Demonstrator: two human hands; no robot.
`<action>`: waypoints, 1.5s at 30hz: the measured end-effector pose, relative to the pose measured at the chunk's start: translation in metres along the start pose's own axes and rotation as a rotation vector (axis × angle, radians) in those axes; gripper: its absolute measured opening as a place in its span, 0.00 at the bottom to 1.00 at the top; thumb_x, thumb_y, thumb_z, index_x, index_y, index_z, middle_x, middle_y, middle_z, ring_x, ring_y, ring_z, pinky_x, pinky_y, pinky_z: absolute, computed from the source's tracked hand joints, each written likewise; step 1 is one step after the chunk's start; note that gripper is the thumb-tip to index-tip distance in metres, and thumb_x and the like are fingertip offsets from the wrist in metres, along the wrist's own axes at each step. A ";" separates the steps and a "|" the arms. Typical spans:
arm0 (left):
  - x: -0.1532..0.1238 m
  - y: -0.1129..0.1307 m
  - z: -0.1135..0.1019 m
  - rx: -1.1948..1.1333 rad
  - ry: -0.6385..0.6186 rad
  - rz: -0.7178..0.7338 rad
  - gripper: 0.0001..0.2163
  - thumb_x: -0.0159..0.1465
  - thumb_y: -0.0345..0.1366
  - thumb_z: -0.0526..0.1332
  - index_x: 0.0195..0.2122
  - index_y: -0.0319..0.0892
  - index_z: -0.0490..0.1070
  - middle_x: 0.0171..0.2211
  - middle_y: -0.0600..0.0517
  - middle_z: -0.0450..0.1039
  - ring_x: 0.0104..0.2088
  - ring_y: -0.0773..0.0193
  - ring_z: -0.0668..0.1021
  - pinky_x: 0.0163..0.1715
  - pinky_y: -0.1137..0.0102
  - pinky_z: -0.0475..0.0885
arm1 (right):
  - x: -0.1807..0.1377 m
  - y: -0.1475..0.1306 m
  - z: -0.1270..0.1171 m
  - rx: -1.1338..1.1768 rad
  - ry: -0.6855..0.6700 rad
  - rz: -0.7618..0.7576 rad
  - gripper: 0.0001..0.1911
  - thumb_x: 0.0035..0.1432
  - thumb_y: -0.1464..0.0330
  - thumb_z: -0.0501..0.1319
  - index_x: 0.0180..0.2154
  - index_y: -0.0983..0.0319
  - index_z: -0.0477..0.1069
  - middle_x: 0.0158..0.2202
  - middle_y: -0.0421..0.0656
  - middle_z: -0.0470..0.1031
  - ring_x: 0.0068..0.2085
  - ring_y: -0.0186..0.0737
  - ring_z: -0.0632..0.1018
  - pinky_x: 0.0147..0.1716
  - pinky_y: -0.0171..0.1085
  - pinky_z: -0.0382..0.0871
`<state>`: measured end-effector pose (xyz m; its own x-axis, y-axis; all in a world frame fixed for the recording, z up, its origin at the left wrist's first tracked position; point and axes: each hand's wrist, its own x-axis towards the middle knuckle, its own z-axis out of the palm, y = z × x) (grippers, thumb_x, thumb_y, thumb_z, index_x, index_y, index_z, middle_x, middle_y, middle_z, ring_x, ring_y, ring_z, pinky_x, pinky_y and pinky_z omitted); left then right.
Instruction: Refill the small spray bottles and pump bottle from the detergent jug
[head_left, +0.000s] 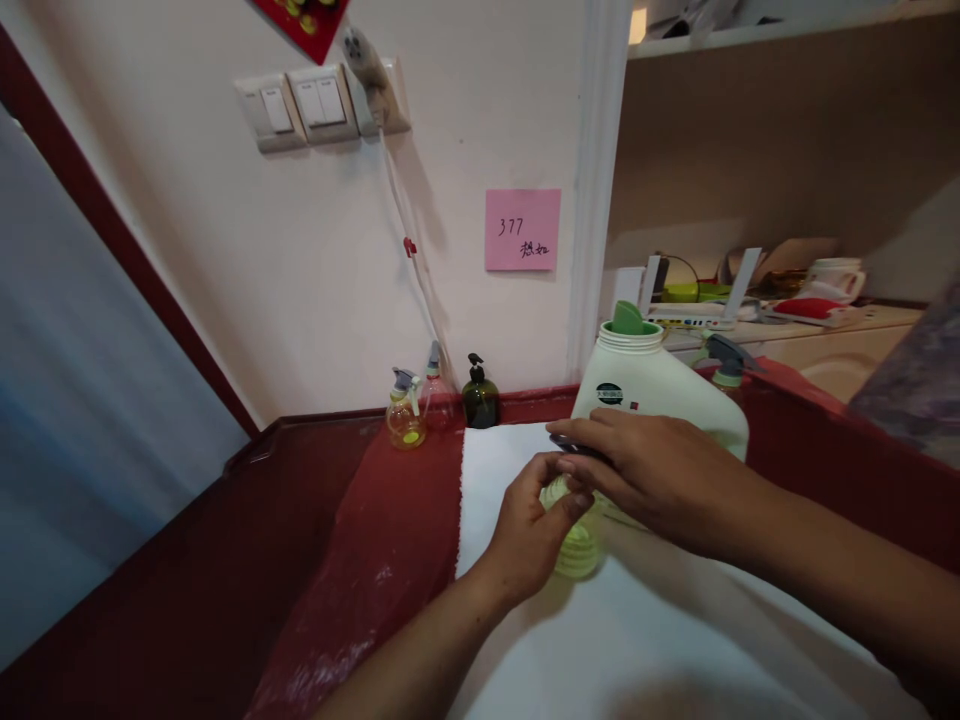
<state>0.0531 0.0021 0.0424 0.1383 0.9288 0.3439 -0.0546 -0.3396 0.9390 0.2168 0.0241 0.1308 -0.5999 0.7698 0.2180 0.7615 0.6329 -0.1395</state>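
Note:
My left hand (534, 528) is wrapped round a small ribbed bottle of yellow-green liquid (577, 545) that stands on a white sheet (487, 470). My right hand (651, 470) lies over the bottle's top, its fingers closed on a dark spray head (574, 447) there. Right behind the hands stands a large white jug (645, 385) with a green cap and a round dark label.
Against the wall stand a yellow spray bottle (405, 412), a pinkish spray bottle (437, 395) and a dark pump bottle (479, 395). A pink note (522, 229) and switches (315, 100) are on the wall. The red counter (315, 530) has a raised rim. A cluttered shelf (817, 320) sits right.

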 end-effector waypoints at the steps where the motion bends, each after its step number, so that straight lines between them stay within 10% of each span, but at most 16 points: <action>1: 0.000 0.000 0.000 0.005 -0.002 0.002 0.06 0.65 0.35 0.65 0.42 0.41 0.71 0.44 0.48 0.75 0.48 0.56 0.75 0.51 0.63 0.67 | -0.001 0.003 0.001 0.052 0.025 -0.003 0.19 0.72 0.61 0.51 0.59 0.51 0.70 0.46 0.44 0.77 0.47 0.50 0.79 0.43 0.46 0.69; 23: -0.001 -0.003 -0.007 0.080 -0.009 -0.007 0.13 0.67 0.37 0.62 0.52 0.41 0.70 0.53 0.45 0.76 0.53 0.54 0.75 0.55 0.60 0.67 | -0.053 0.034 0.039 0.492 0.260 0.133 0.28 0.70 0.45 0.49 0.65 0.47 0.62 0.60 0.44 0.72 0.53 0.50 0.77 0.49 0.50 0.73; 35: -0.007 0.012 0.000 0.031 0.016 0.010 0.12 0.67 0.37 0.64 0.51 0.44 0.73 0.51 0.49 0.78 0.51 0.57 0.77 0.53 0.63 0.68 | -0.069 0.010 0.088 0.600 0.114 0.098 0.39 0.65 0.60 0.60 0.72 0.52 0.46 0.71 0.47 0.56 0.70 0.50 0.60 0.67 0.56 0.59; 45: -0.023 0.036 0.020 0.021 -0.059 -0.086 0.15 0.65 0.45 0.67 0.51 0.46 0.75 0.53 0.47 0.78 0.53 0.54 0.78 0.53 0.64 0.70 | -0.083 -0.010 0.078 0.842 0.181 0.128 0.49 0.49 0.66 0.73 0.69 0.59 0.56 0.66 0.51 0.64 0.65 0.51 0.68 0.65 0.47 0.64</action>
<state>0.0674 -0.0341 0.0684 0.2000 0.9445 0.2606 -0.0193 -0.2622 0.9648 0.2397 -0.0403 0.0390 -0.4194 0.8595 0.2920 0.3430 0.4479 -0.8257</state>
